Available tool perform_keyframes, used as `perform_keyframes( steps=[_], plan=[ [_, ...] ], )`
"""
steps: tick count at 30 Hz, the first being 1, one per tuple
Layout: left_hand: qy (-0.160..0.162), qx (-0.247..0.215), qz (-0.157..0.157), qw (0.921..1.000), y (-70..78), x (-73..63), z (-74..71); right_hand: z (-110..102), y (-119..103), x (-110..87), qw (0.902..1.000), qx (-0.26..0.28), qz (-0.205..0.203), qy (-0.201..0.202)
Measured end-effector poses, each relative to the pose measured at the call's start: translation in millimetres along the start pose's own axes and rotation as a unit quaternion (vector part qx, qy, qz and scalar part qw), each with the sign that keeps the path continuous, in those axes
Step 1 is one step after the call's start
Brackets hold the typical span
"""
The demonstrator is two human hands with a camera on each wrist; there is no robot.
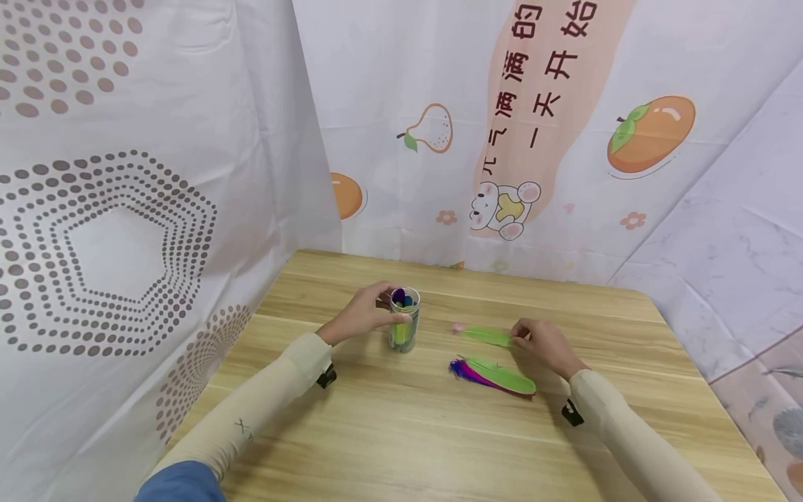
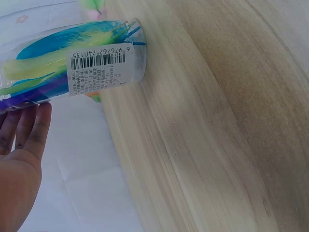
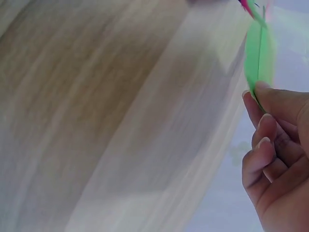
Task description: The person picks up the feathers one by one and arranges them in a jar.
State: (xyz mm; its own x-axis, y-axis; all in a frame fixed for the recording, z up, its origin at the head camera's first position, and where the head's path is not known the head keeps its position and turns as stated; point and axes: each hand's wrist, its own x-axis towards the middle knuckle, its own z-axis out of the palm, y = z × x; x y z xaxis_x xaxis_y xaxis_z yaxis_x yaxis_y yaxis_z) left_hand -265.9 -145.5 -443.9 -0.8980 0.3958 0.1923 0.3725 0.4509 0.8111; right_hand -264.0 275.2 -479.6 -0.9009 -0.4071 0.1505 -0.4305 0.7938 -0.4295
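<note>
A clear plastic jar (image 1: 403, 338) stands upright on the table, with blue, yellow, green and purple feathers (image 2: 36, 70) inside. My left hand (image 1: 366, 314) grips it from the left, thumb across the front and fingers behind. A white barcode label (image 2: 101, 67) shows on the jar's side. To the right, my right hand (image 1: 548, 345) pinches one end of a green feather (image 3: 259, 53) between thumb and fingertips; pink shows at the feather's far end. Nearer me lies a small pile of feathers (image 1: 502, 378), green on top with magenta and blue-purple beneath.
The wood-grain table (image 1: 408, 439) carries the jar and the feathers. A white printed cloth (image 1: 389, 188) hangs behind its far edge. Another patterned cloth (image 1: 125, 251) hangs along the left side, and a marbled cloth (image 1: 740, 230) along the right.
</note>
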Motion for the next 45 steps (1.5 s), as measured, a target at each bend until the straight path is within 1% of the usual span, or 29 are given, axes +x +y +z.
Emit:
perform_keyframes(
  steps=[8, 16, 21, 27, 32, 36, 42, 45],
  plan=[
    [0.000, -0.001, 0.007, 1.0000, -1.1, 0.4, -0.5, -3, -1, 2.0, 1.0000, -0.002, 0.009, 0.002],
    [0.000, -0.004, 0.004, 1.0000, -0.4, 0.0, -0.6, -11, -3, 2.0, 0.9994, -0.005, 0.012, 0.033],
    [0.000, -0.003, 0.003, 1.0000, -0.1, -0.5, -0.7, -14, -3, 3.0, 0.9991, -0.002, 0.018, 0.038],
    [0.002, 0.000, 0.002, 1.0000, -0.6, 0.0, -0.2, -14, -2, 2.3, 0.9992, -0.009, 0.017, 0.035],
    [0.003, 0.003, -0.001, 1.0000, 0.4, 0.3, 0.1, -13, -1, 1.4, 0.9992, -0.004, 0.018, 0.034],
    [0.003, 0.003, -0.002, 1.0000, 0.0, 0.6, 0.4, -13, 1, 0.9, 0.9990, 0.003, 0.017, 0.040],
    [0.000, -0.003, -0.004, 1.0000, 0.2, -0.5, -0.2, -13, 1, 1.9, 0.9982, 0.001, 0.036, 0.047],
    [0.000, -0.004, -0.001, 1.0000, 0.2, -0.3, -0.5, -13, 1, 2.3, 0.9977, 0.000, 0.036, 0.058]
  ],
)
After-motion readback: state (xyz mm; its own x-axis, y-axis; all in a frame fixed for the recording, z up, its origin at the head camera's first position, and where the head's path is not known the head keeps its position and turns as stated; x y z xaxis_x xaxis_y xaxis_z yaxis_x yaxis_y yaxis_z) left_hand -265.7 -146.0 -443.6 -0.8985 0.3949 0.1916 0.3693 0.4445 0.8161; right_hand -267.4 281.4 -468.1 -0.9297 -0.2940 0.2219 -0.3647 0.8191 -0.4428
